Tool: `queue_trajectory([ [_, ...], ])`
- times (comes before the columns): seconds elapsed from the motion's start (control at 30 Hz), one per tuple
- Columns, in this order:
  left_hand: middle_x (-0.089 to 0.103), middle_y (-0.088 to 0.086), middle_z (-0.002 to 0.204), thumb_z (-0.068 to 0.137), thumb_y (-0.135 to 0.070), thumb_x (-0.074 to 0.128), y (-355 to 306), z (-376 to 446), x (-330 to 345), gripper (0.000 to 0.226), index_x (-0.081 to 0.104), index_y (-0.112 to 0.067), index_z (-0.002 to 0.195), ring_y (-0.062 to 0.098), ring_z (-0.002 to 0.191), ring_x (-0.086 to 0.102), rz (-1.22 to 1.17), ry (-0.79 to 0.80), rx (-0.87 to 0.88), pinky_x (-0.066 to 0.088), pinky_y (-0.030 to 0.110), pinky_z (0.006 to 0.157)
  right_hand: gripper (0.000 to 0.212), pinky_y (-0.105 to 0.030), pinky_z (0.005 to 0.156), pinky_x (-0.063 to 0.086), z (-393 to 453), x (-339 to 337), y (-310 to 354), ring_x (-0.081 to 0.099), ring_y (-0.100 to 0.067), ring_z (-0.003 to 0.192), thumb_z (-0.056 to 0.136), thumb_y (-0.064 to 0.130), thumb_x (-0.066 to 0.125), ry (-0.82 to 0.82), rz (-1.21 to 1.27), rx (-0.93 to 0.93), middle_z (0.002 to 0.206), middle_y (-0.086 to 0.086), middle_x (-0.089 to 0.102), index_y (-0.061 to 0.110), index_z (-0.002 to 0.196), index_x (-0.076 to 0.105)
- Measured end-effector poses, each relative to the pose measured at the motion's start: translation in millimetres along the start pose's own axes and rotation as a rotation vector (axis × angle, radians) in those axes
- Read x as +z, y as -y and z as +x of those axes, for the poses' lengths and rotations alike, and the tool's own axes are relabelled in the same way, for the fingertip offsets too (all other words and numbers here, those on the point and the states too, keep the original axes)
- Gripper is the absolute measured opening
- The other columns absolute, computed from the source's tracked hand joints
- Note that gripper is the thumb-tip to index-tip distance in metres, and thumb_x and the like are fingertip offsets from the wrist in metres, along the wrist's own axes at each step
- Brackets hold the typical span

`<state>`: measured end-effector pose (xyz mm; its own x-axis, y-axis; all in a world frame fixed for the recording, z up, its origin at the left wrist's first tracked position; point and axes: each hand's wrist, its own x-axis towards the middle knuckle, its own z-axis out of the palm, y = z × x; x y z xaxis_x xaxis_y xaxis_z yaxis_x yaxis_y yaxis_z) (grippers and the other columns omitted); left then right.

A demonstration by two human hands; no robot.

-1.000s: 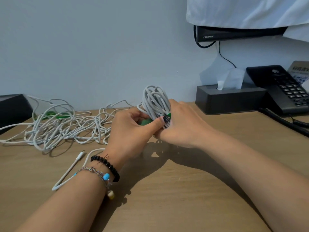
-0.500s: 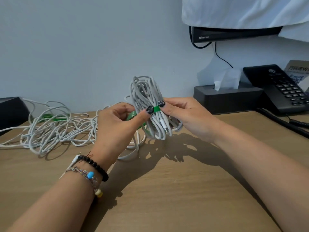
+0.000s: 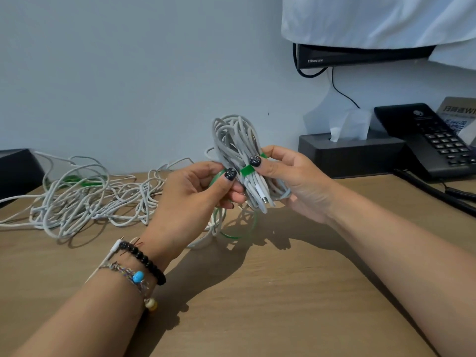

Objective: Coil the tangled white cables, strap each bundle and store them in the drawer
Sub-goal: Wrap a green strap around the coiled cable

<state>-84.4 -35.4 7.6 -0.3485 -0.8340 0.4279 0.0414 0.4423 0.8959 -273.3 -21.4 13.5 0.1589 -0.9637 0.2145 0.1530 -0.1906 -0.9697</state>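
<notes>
A coiled bundle of white cable [image 3: 237, 143] stands upright above the wooden desk, held between both hands. A green strap [image 3: 247, 170] runs round its middle. My left hand [image 3: 190, 202] pinches the bundle and strap from the left with its thumb on top. My right hand [image 3: 296, 184] grips the bundle from the right, thumb pressed on the strap. A loose length of green strap [image 3: 240, 234] hangs down to the desk below the bundle. A tangled heap of white cables [image 3: 85, 202] lies on the desk to the left.
More green strap [image 3: 74, 180] lies inside the tangle. A black box [image 3: 15, 171] sits at the far left. A dark tissue box [image 3: 353, 155] and a black phone [image 3: 432, 140] with its coiled cord [image 3: 438, 194] stand at the back right. A cable plug [image 3: 116, 247] lies by my left wrist.
Both hands have lifted the coiled bundle off the desk and turned it upright. The green strap now shows across its front, with both thumbs on it.
</notes>
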Motion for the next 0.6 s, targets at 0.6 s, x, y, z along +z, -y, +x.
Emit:
queue_trajectory([
  [0.6,0.071,-0.014,0.065,0.085,-0.019,0.074,-8,-4,6,0.014,0.074,-0.03,0.076,0.006,0.058,0.064,0.301,-0.305,0.287,0.055,0.026,0.055,0.049,-0.043,0.081,0.056,-3,18,4,0.071,-0.03,0.09,0.076,0.018,0.074,-0.138,0.03,-0.246,0.099,-0.016,0.072,0.005,0.119,0.054],
])
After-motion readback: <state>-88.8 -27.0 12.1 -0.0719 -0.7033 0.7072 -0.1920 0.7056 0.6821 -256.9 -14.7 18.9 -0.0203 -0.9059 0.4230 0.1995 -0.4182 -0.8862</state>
